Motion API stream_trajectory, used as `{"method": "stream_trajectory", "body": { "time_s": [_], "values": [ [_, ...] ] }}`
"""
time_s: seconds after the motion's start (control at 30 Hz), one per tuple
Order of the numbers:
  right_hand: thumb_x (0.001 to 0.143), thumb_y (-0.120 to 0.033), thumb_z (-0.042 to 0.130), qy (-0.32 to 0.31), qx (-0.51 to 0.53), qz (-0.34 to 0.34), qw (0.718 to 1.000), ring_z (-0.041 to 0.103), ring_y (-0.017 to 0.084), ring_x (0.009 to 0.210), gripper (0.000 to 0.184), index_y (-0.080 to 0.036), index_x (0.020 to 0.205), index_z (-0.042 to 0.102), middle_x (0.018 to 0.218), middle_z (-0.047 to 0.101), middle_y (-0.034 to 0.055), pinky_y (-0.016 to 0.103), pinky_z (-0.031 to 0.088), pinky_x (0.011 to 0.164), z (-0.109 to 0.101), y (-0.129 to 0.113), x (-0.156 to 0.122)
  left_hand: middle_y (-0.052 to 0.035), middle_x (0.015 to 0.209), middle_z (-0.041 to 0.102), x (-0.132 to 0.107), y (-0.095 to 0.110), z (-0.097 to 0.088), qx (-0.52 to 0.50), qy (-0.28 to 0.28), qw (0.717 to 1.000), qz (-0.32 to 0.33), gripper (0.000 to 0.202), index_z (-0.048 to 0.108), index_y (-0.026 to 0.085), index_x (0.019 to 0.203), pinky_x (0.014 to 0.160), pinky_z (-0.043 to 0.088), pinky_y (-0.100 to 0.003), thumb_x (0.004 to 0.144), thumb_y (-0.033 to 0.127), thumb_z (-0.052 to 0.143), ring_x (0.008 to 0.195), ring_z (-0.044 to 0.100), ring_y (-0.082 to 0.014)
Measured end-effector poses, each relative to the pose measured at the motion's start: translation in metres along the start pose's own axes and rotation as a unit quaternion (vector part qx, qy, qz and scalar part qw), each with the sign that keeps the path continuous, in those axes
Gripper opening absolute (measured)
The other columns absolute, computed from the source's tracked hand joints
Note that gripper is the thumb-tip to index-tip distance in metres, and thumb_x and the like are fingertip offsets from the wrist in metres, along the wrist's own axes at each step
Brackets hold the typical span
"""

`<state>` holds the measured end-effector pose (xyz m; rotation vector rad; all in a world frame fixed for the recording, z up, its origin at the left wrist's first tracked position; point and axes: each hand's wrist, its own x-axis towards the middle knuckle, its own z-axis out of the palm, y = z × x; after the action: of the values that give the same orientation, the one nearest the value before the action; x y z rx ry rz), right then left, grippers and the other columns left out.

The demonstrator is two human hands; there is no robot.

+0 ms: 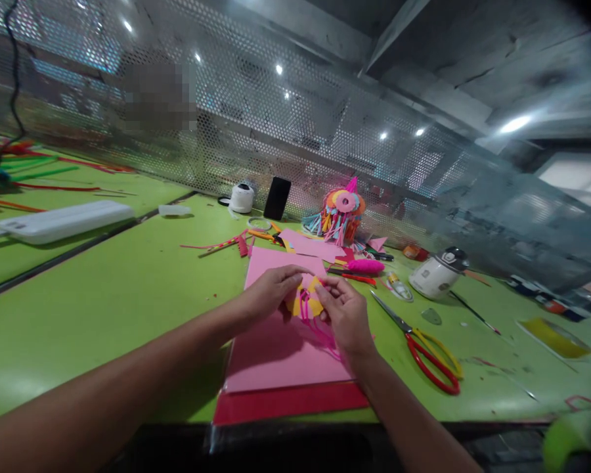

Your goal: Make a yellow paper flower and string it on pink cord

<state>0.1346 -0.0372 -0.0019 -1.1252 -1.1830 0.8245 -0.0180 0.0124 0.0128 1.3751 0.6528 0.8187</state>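
Observation:
Between my two hands is a small yellow and pink paper flower [312,307], held above a stack of pink paper sheets [276,355]. My left hand [274,289] pinches its left edge with thumb and fingers. On the opposite edge, my right hand [345,311] grips it the same way. Bright pink cord [325,338] comes through the flower's middle and hangs down onto the pink sheet. A red sheet [290,403] shows beneath the pink ones at the table's front edge.
Right of my hands lie scissors [431,361] with red and yellow handles. Behind stand a tasselled paper ornament [343,210], a black phone [277,198] and a white pot [438,274]. A pink thread bundle [366,266] lies nearby. A white power strip [69,221] rests at left; a perforated metal screen [236,125] borders the back.

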Motion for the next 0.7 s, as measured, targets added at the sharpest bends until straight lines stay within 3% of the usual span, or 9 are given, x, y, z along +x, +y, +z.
{"method": "stream_trajectory", "body": {
  "time_s": [0.17,0.3,0.4,0.53,0.6,0.7],
  "values": [
    [0.072,-0.032,0.07,0.008,0.056,0.031,0.998,0.045,0.003,0.04,0.029,-0.016,0.096,0.062,0.065,0.058,-0.0046,0.014,0.037,0.037,0.0,0.003,0.007,0.0034,0.064,0.051,-0.002,0.003,-0.004,-0.131,0.009,0.99,-0.053,0.036,0.055,0.019,0.105,0.041,0.044,-0.02,0.079,0.043,0.06,0.047,0.048,-0.0076],
    [0.072,-0.036,0.07,-0.003,0.032,0.028,0.999,0.05,0.006,0.045,0.037,-0.016,0.1,0.059,0.069,0.06,-0.0026,0.017,0.04,0.041,0.001,-0.001,0.008,-0.0028,0.073,0.06,-0.002,-0.002,0.0,-0.109,-0.04,0.992,-0.051,0.029,0.056,0.015,0.091,0.04,0.04,-0.018,0.078,0.04,0.063,0.049,0.051,-0.0078],
    [0.077,-0.042,0.064,-0.106,-0.043,0.055,0.992,0.042,0.005,0.04,0.032,-0.014,0.094,0.06,0.061,0.055,-0.0037,0.018,0.03,0.037,-0.007,-0.013,0.009,0.0007,0.061,0.057,0.0,-0.002,-0.004,-0.09,-0.042,0.994,-0.054,0.023,0.056,0.016,0.087,0.034,0.033,-0.016,0.081,0.038,0.059,0.039,0.044,-0.0053],
    [0.076,-0.041,0.066,-0.304,-0.156,0.114,0.933,0.035,0.005,0.043,0.029,-0.013,0.072,0.062,0.051,0.049,-0.0048,0.019,0.024,0.042,-0.036,-0.031,0.017,0.0028,0.057,0.054,-0.001,0.007,-0.018,-0.099,-0.075,0.988,-0.094,0.02,0.055,0.016,0.081,0.029,0.022,-0.014,0.08,0.035,0.06,0.034,0.041,-0.0038],
    [0.074,-0.04,0.068,-0.341,-0.19,0.112,0.914,0.036,0.005,0.046,0.029,-0.012,0.066,0.063,0.05,0.048,-0.0045,0.02,0.026,0.045,-0.051,-0.038,0.024,0.0031,0.061,0.055,-0.002,0.011,-0.024,-0.112,-0.073,0.985,-0.109,0.019,0.056,0.016,0.079,0.032,0.028,-0.013,0.077,0.032,0.065,0.039,0.046,-0.0038],
    [0.075,-0.039,0.068,-0.348,-0.228,0.098,0.904,0.04,0.006,0.049,0.029,-0.012,0.068,0.067,0.056,0.056,-0.0005,0.021,0.028,0.047,-0.07,-0.044,0.033,0.0021,0.068,0.058,-0.003,0.016,-0.029,-0.119,-0.069,0.983,-0.122,0.018,0.057,0.015,0.08,0.041,0.042,-0.014,0.074,0.027,0.069,0.049,0.055,-0.0058]
  ]
}}
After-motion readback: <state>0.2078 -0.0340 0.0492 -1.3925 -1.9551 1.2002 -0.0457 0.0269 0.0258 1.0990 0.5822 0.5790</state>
